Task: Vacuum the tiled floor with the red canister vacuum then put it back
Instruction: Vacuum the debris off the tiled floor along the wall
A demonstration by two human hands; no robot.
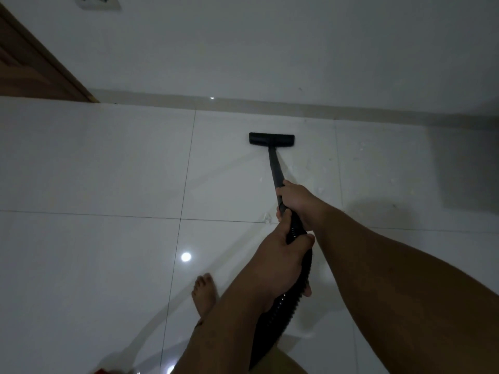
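Note:
A black floor nozzle (271, 139) rests flat on the white tiled floor (94, 163), a short way from the far wall. Its black wand (275, 168) slopes back toward me. My right hand (297, 201) grips the wand's upper end. Just behind it, my left hand (280, 260) is closed around the ribbed black hose (272, 327), which runs down between my arms. A sliver of red (104, 371) at the bottom edge may be the canister; the rest of it is out of view.
A white wall (270, 49) with a beige skirting strip (270, 105) runs across ahead. A brown wooden door (29, 66) stands at far left, a wall socket (97, 1) above. My bare left foot (204, 295) is on the tiles. Small pale crumbs (359, 155) lie right of the wand.

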